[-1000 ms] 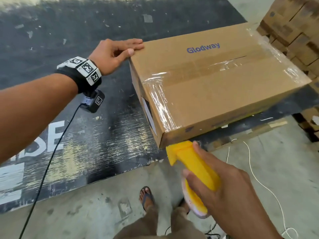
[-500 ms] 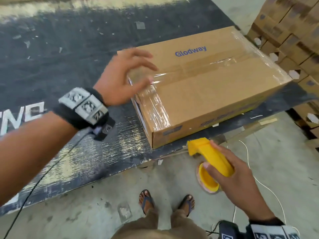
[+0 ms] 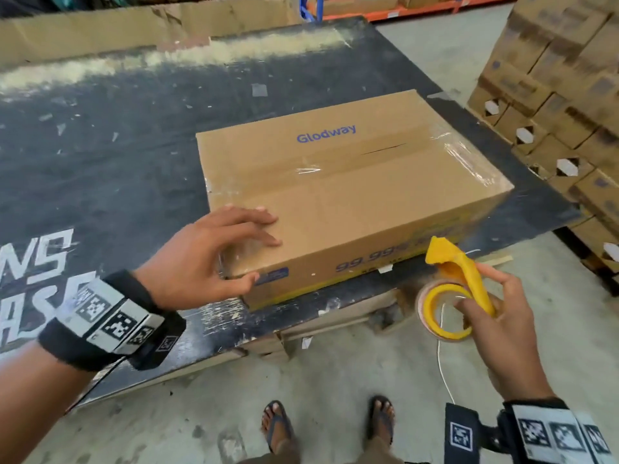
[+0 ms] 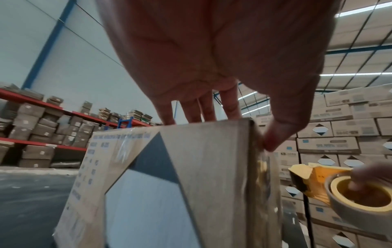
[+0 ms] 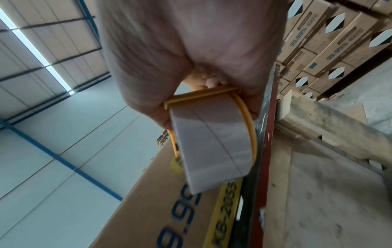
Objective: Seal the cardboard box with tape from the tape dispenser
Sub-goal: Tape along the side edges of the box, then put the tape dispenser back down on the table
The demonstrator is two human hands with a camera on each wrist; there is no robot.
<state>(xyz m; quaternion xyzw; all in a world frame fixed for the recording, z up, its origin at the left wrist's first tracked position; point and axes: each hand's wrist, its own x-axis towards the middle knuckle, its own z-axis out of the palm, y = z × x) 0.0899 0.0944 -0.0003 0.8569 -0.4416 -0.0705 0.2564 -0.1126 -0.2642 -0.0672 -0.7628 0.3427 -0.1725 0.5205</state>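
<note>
A brown cardboard box [image 3: 351,202] marked "Glodway" lies on the black table [image 3: 134,145], with clear tape along its top seam and over both ends. My left hand [image 3: 258,259] lies on its near left corner: fingers flat on the top, thumb against the front side. In the left wrist view the thumb [image 4: 273,139] touches the box [image 4: 201,176] edge. My right hand [image 3: 492,313] grips the yellow tape dispenser [image 3: 455,272] with its tape roll [image 3: 435,313], just off the box's front right, below table level. The right wrist view shows the roll [image 5: 212,139] close up.
Stacked cartons [image 3: 569,95] stand close on the right. More flat cardboard [image 3: 100,31] lies behind the table. My sandalled feet [image 3: 278,426] stand on the concrete floor by the table's front edge, and a white cable [image 3: 442,363] trails there.
My left hand left the box's far left edge and came down on the near left corner. The right hand carried the dispenser rightward, away from the box's front face.
</note>
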